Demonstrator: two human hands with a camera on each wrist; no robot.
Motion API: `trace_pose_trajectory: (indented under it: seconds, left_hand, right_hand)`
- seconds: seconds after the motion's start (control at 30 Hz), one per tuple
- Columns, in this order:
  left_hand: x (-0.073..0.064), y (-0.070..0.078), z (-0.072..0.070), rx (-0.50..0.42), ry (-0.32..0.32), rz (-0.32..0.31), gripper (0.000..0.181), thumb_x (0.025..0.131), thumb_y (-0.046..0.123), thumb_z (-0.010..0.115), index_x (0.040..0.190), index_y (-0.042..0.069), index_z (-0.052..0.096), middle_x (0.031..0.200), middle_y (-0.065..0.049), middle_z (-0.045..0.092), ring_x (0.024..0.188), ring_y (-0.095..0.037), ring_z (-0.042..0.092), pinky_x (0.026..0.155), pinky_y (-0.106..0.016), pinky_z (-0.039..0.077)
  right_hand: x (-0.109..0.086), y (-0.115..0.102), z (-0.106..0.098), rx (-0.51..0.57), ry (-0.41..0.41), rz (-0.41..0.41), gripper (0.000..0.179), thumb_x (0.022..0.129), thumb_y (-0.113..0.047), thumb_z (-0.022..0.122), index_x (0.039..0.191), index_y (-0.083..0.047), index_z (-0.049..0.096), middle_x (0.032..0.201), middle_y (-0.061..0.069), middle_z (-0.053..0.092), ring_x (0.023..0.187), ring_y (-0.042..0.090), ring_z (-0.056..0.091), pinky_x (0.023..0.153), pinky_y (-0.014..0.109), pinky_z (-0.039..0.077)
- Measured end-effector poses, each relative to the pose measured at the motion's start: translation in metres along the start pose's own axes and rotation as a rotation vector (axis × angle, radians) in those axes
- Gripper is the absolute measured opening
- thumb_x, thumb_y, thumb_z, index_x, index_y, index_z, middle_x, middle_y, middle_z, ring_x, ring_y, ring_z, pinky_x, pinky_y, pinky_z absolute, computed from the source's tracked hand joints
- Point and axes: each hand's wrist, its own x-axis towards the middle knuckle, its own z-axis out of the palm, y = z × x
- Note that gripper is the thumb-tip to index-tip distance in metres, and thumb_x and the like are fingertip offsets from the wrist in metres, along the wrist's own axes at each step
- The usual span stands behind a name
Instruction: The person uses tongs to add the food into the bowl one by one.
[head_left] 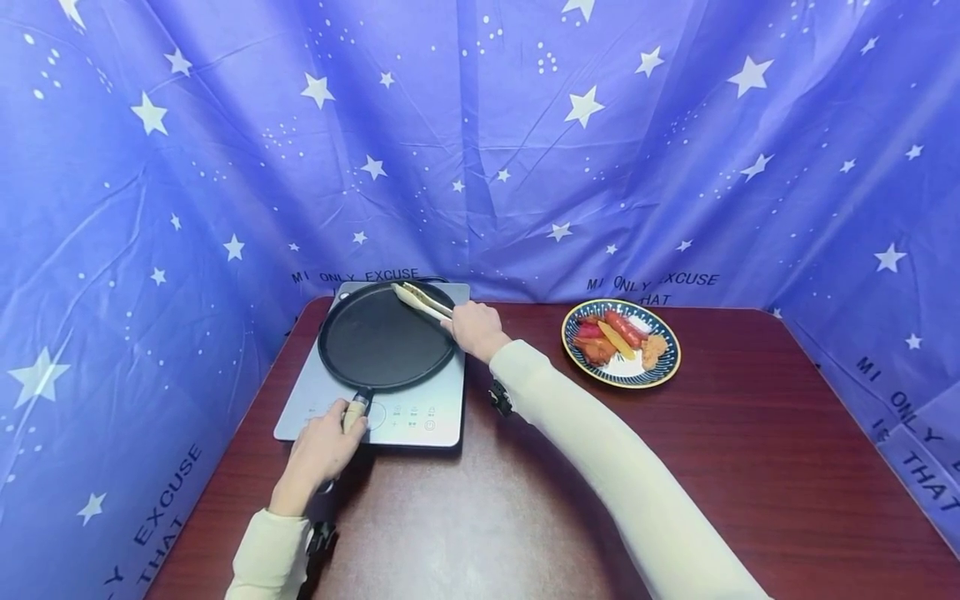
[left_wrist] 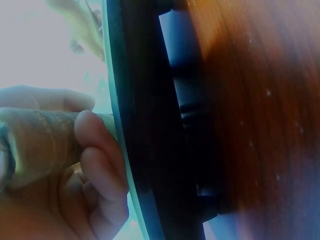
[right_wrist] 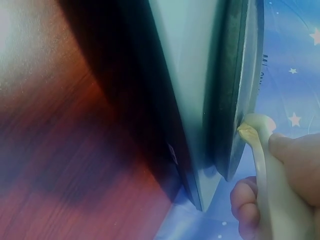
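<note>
A flat black frying pan [head_left: 386,337] sits on a silver induction cooktop [head_left: 300,412]. My left hand [head_left: 326,446] grips the pan's handle [left_wrist: 45,142], which is light and wood-toned, with thumb and fingers wrapped round it. In my right hand [head_left: 477,329] is a pair of cream tongs [head_left: 422,302], its tips over the far right part of the pan. A small yellow-brown bit [right_wrist: 248,134] shows at the tongs in the right wrist view; I cannot tell what it is. The pan's rim [right_wrist: 242,95] stands close beside the tongs there.
On the dark red wooden table [head_left: 720,467], right of the cooktop, stands a blue-patterned plate [head_left: 626,377] with sausage [head_left: 626,327], a yellow strip [head_left: 615,340] and other food pieces. Blue star-printed curtains [head_left: 480,150] hang round the back and sides.
</note>
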Motion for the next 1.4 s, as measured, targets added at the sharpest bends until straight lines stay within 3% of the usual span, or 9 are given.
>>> trace_pose_trajectory:
  seconds: [0.33,0.6,0.9,1.13,1.4]
  left_hand:
    - [-0.001,-0.001,0.001,-0.007,0.0,-0.001,0.039,0.09,0.035,0.053,0.116,0.006,0.052,0.073,-0.01,0.056,0.065,-0.027,0.054,0.055,-0.04,0.04]
    - [-0.001,-0.001,0.001,-0.007,0.002,0.005,0.036,0.09,0.034,0.054,0.113,0.006,0.052,0.071,-0.01,0.055,0.063,-0.027,0.053,0.054,-0.039,0.039]
    - [-0.002,0.001,0.001,-0.007,0.012,0.006,0.036,0.089,0.034,0.053,0.113,0.007,0.053,0.071,-0.009,0.054,0.063,-0.027,0.052,0.054,-0.039,0.038]
    - [-0.001,0.001,0.002,-0.008,0.008,0.009,0.036,0.089,0.033,0.054,0.113,0.006,0.053,0.07,-0.009,0.054,0.063,-0.026,0.052,0.054,-0.039,0.038]
    - [0.0,-0.001,0.002,-0.002,-0.002,-0.005,0.038,0.09,0.035,0.053,0.115,0.007,0.052,0.072,-0.009,0.055,0.064,-0.027,0.052,0.055,-0.039,0.038]
  right_hand:
    - [-0.006,-0.007,-0.005,-0.018,-0.031,-0.005,0.044,0.095,-0.048,0.048,0.083,-0.008,0.065,0.085,0.01,0.065,0.074,0.028,0.064,0.061,0.042,0.05]
    - [-0.011,-0.01,-0.007,-0.047,-0.001,-0.05,0.045,0.095,-0.047,0.049,0.082,-0.008,0.066,0.084,0.012,0.065,0.075,0.029,0.065,0.06,0.042,0.05]
    - [-0.016,-0.011,-0.009,-0.002,0.02,-0.067,0.043,0.094,-0.047,0.052,0.077,-0.009,0.062,0.082,0.012,0.065,0.076,0.03,0.065,0.063,0.043,0.05]
    - [-0.022,-0.007,-0.024,0.007,0.047,-0.065,0.045,0.094,-0.05,0.049,0.076,-0.01,0.057,0.076,0.011,0.062,0.066,0.029,0.062,0.056,0.042,0.048]
    - [-0.037,0.007,-0.042,0.01,0.1,-0.061,0.044,0.094,-0.049,0.051,0.074,-0.01,0.057,0.074,0.012,0.061,0.066,0.031,0.062,0.057,0.043,0.048]
